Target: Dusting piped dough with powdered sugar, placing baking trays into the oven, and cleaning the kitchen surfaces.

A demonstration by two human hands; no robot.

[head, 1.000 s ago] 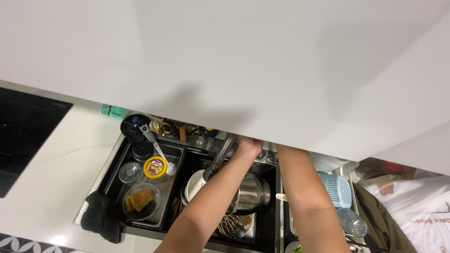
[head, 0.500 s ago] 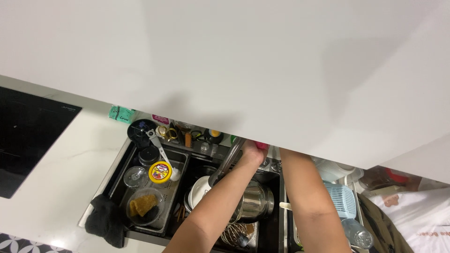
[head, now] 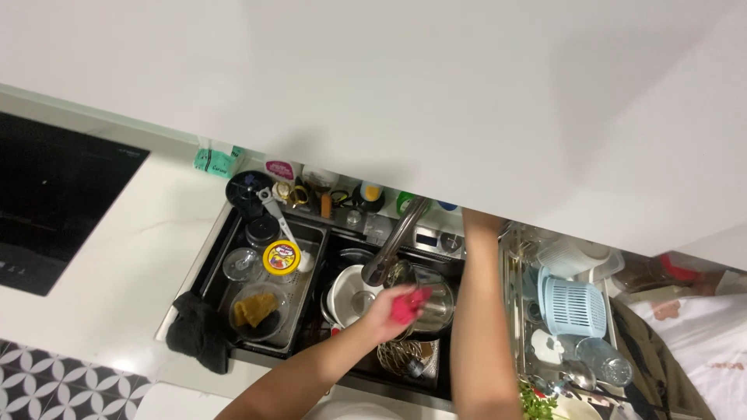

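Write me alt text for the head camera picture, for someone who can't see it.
Seen from above, a person's left hand holds a pink sponge over a steel pot in a dark kitchen sink full of dishes, under the tap. The right arm reaches up behind a white overhead cabinet, its hand hidden. A blue basket sits in the drying rack alongside.

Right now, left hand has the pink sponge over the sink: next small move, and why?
Probably lower the pink sponge into the steel pot just beneath it. The left hand holds it right under the faucet spout, while the right hand's end is hidden up under the cabinet.
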